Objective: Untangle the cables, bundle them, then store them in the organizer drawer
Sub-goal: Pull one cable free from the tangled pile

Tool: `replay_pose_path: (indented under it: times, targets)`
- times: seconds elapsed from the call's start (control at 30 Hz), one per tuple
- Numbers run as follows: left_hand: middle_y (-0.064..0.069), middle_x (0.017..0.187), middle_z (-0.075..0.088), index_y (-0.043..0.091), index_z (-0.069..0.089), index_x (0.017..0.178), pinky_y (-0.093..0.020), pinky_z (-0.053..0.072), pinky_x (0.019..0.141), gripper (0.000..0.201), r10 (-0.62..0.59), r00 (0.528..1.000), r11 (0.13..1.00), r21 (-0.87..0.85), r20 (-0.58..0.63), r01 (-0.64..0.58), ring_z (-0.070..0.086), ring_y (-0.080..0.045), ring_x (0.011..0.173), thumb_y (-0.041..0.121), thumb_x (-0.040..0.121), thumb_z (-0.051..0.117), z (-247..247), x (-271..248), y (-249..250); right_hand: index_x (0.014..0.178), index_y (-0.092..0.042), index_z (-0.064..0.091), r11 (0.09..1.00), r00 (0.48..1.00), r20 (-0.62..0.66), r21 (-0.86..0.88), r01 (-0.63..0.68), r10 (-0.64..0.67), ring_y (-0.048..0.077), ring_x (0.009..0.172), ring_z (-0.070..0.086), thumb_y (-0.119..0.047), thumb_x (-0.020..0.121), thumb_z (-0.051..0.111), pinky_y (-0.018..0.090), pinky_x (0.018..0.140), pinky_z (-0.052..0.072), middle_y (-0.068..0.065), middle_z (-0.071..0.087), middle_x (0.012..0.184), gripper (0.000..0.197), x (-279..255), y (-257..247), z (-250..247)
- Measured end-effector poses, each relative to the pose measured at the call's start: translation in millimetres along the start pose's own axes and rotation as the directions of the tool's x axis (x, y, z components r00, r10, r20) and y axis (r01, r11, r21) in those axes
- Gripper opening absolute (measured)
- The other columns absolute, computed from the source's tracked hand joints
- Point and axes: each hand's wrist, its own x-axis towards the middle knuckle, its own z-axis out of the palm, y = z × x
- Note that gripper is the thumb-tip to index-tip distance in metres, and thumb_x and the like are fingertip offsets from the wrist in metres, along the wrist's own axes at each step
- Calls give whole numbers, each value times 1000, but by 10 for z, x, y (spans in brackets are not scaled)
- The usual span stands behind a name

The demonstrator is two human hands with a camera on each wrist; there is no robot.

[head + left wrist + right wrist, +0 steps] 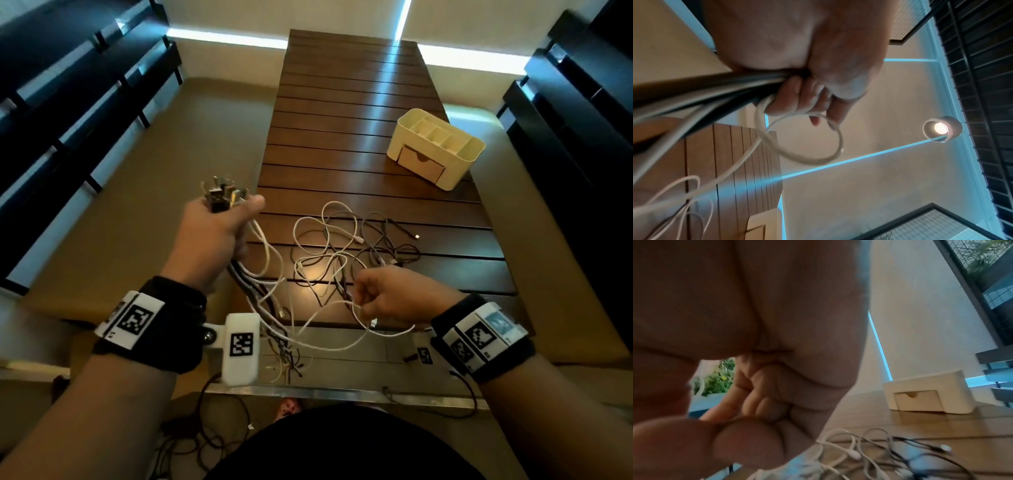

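Observation:
My left hand [219, 233] is raised left of the table and grips a bunch of cable ends, their USB plugs [224, 195] sticking up above the fist. In the left wrist view the fingers [797, 97] curl round white and dark cables [705, 95], with one white loop [807, 139] hanging free. White and black cables [342, 246] lie tangled on the wooden table [359, 144] and trail down over its near edge. My right hand [387, 294] hovers over the near edge and pinches a white cable [356, 308] from the tangle. The cream organizer [436, 147] stands far right, its drawer [423, 164] closed.
Dark slatted benches [68, 102] flank the table on both sides, with tan floor between. More loose dark cables [212, 442] lie on the floor near my feet. A metal rail [342, 390] runs below the table's near edge.

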Motion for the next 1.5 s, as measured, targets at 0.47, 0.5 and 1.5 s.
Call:
replay_pose_path:
  times: [0.47, 0.5, 1.5]
  targets:
    - [8, 56, 32, 22, 53, 76, -24, 26, 43, 21, -25, 988, 998, -60, 152, 34, 25, -11, 45, 21, 94, 65, 188, -88, -238, 100, -28, 63, 928, 919, -344, 242, 284, -192, 1, 113, 53, -30, 77, 83, 29, 94, 47, -13, 56, 120, 31, -34, 78, 78]
    - [7, 55, 33, 22, 55, 78, -24, 26, 43, 19, -31, 984, 997, -61, 176, 43, 25, -12, 45, 21, 94, 65, 246, -127, -255, 105, -30, 63, 910, 903, -363, 249, 331, -229, 0, 117, 51, -32, 77, 83, 28, 95, 46, -16, 55, 124, 34, -41, -2, 70]
    - [3, 59, 31, 23, 49, 80, -25, 30, 45, 22, 78, 997, 995, -69, -7, -78, 27, -13, 48, 26, 97, 62, 544, -425, 261, 86, -23, 62, 941, 883, -405, 133, 312, -236, 20, 68, 63, -57, 92, 52, 37, 64, 56, 8, 67, 81, 36, -320, 123, -65]
